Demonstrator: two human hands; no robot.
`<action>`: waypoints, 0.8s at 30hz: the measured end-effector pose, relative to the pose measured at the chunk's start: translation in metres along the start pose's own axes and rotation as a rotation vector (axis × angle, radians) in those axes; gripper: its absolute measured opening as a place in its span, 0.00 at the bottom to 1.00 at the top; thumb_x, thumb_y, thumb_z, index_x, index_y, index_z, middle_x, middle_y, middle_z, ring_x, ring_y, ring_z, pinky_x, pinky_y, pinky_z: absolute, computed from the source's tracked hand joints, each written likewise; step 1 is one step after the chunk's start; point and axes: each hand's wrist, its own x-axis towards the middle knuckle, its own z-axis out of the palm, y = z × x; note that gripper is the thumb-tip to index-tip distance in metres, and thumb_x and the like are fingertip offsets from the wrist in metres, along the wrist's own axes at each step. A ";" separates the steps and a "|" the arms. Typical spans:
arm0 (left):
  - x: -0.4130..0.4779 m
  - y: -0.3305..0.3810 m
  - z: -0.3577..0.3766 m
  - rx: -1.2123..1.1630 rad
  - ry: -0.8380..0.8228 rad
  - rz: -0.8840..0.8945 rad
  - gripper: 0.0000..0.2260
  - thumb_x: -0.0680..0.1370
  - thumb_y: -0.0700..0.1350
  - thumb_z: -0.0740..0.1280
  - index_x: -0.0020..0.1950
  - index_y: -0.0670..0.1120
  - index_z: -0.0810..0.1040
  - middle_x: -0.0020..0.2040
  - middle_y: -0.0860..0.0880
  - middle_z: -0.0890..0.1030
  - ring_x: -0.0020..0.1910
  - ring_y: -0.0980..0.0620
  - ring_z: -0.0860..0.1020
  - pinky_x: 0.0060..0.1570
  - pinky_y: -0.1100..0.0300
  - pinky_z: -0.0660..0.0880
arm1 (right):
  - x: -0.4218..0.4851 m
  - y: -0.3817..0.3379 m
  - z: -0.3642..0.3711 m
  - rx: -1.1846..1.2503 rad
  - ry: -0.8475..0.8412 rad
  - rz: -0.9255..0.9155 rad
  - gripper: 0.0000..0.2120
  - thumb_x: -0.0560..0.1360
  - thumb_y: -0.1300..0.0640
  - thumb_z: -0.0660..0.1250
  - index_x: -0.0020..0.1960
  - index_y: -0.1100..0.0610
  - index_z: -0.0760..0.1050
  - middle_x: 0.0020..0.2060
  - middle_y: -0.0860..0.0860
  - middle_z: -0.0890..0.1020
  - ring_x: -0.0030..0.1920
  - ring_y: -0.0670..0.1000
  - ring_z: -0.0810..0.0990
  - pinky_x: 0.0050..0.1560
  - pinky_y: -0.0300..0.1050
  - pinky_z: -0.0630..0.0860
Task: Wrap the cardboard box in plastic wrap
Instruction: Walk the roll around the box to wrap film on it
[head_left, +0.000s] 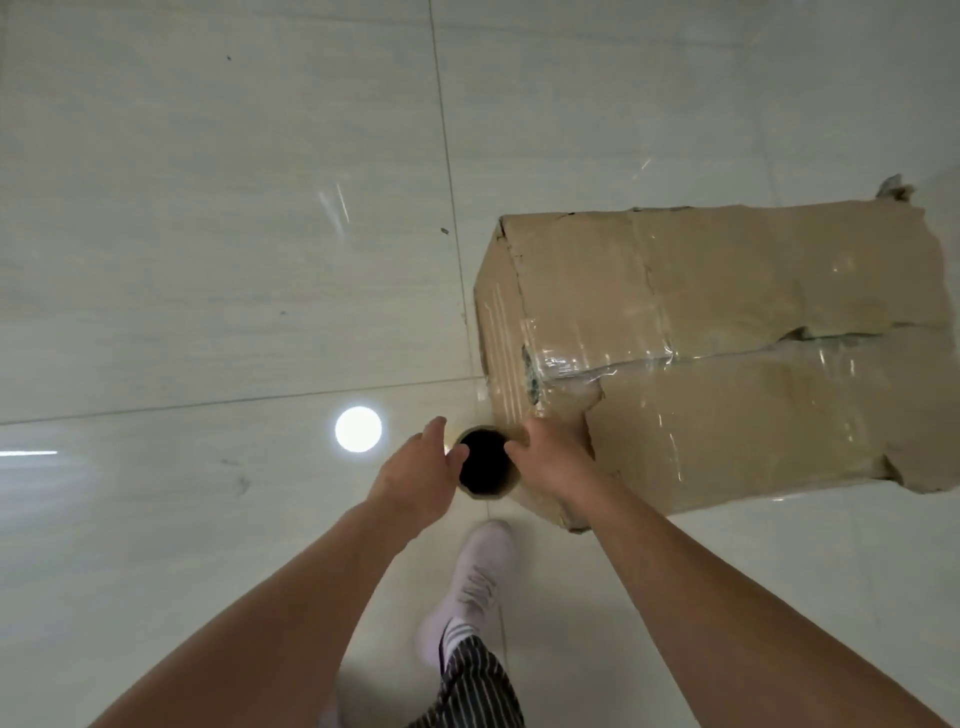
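The box (727, 353) lies on the floor (208, 208), just past the right fingers, with shiny wrap (582, 358) already around it. The roll (485, 462) stands on end between both sets of fingers, its dark hole facing up. The left hand (421, 467) and right hand (550, 457) each curl round a side of it, likely to keep the wrap tight. A white shoe (478, 582) steps below the wrists.

Single head-worn view, looking steeply down, close over floor (208, 260)
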 end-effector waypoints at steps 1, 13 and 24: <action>0.005 0.003 0.002 0.038 -0.024 0.002 0.23 0.83 0.52 0.51 0.76 0.47 0.54 0.68 0.44 0.71 0.61 0.44 0.74 0.52 0.54 0.73 | 0.003 0.000 0.000 -0.029 -0.012 -0.013 0.18 0.77 0.46 0.57 0.57 0.58 0.75 0.52 0.56 0.80 0.53 0.57 0.77 0.57 0.52 0.74; 0.048 0.018 -0.001 0.546 -0.100 0.183 0.28 0.79 0.44 0.60 0.76 0.48 0.51 0.65 0.47 0.72 0.62 0.46 0.74 0.63 0.52 0.66 | 0.020 -0.001 0.008 0.092 -0.192 0.018 0.12 0.79 0.60 0.57 0.60 0.61 0.74 0.55 0.56 0.80 0.55 0.55 0.78 0.44 0.40 0.67; 0.059 -0.002 -0.022 0.536 -0.167 0.243 0.20 0.79 0.41 0.56 0.71 0.44 0.59 0.62 0.45 0.75 0.58 0.42 0.76 0.52 0.53 0.71 | 0.029 -0.032 0.010 0.136 0.017 0.004 0.09 0.79 0.58 0.57 0.53 0.53 0.75 0.51 0.52 0.82 0.53 0.55 0.80 0.46 0.42 0.70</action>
